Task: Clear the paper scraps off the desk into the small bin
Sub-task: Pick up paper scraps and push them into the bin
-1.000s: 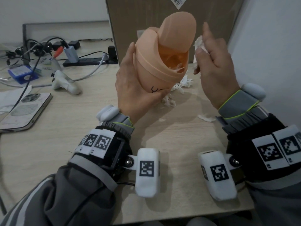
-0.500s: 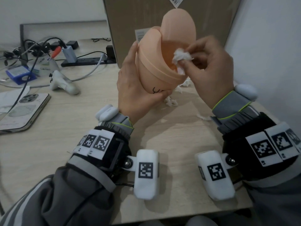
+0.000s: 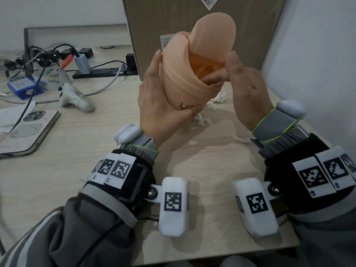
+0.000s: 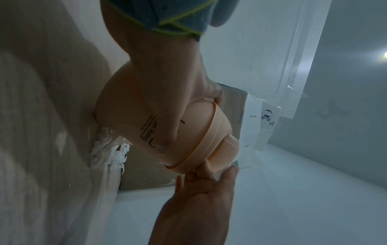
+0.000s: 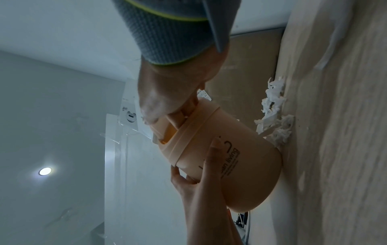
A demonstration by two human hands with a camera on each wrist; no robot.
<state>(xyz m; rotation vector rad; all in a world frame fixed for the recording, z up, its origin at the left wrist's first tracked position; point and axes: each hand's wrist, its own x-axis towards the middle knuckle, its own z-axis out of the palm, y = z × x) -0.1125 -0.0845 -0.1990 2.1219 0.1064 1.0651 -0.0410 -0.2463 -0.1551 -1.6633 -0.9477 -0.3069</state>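
L hand (image 3: pixel 159 105) wraps the peach bin (image 3: pixel 190 78), held tilted above desk (image 3: pixel 77 151). R hand (image 3: pixel 244 87): fingertips bunched, poked into bin mouth under flap; scrap inside not visible. Loose paper scraps (image 3: pixel 202 120) on desk below bin.

Soft, even room light fills the head view, and the table (image 3: pixel 57 170) carries only faint shadows under the wrist devices and forearms. The right hand (image 3: pixel 244 89) is smeared by motion blur at its fingers; the far cables left of it look slightly soft. Straight edges bow toward the frame borders. Both wrist views are dim, bluish and grainy, with heavy wide-angle stretching. A round ceiling lamp (image 5: pixel 45 171) glares white, and another bright spot (image 4: pixel 384 54) flares at the frame edge.
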